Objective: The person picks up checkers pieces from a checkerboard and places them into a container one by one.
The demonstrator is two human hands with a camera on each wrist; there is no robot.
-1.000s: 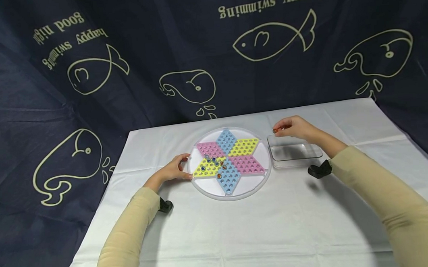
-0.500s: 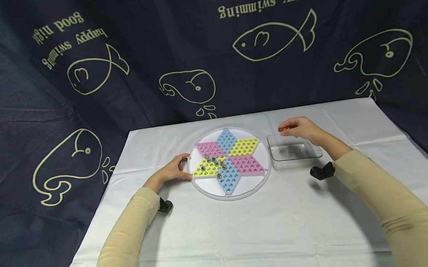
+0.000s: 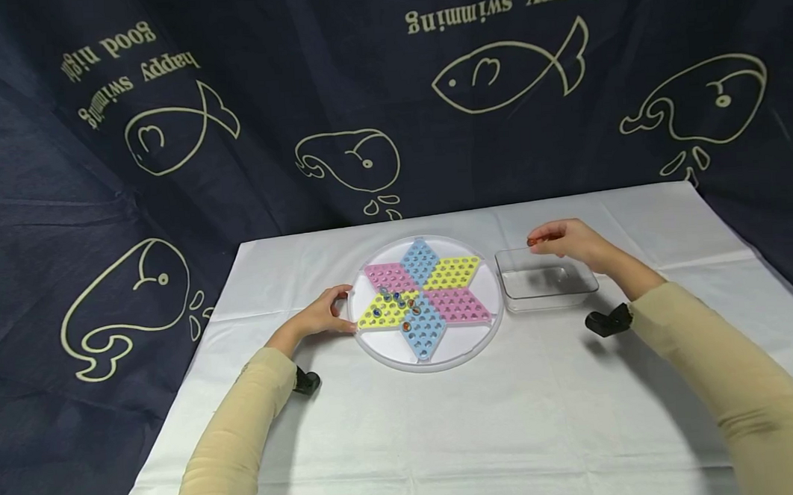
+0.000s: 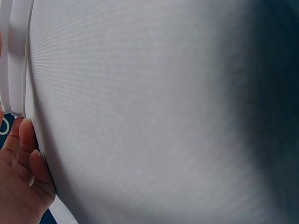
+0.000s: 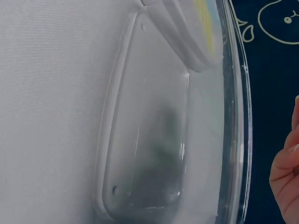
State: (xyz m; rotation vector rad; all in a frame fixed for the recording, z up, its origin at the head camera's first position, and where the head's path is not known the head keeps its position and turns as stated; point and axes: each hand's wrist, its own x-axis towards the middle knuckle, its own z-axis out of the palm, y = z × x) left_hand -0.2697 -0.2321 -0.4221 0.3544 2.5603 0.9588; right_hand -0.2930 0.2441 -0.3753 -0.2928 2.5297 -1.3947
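A round Chinese checkers board lies flat, its star printed in pink, yellow and blue. My left hand holds its left rim, thumb and fingers spread along the edge; in the left wrist view, bent fingers sit right at the white rim. Between the thumb and fingertips of my right hand is an orange-red marble, raised over the back rim of a clear plastic box. In the right wrist view only part of that hand shows, beyond the box wall.
Several blue marbles and orange marbles sit in holes on the board's yellow and blue points. The box stands close to the board's right edge on a white tablecloth. A dark printed curtain hangs behind.
My right hand has moved a little to the right with the marble, along the back of the box. The left hand and the board have stayed in place.
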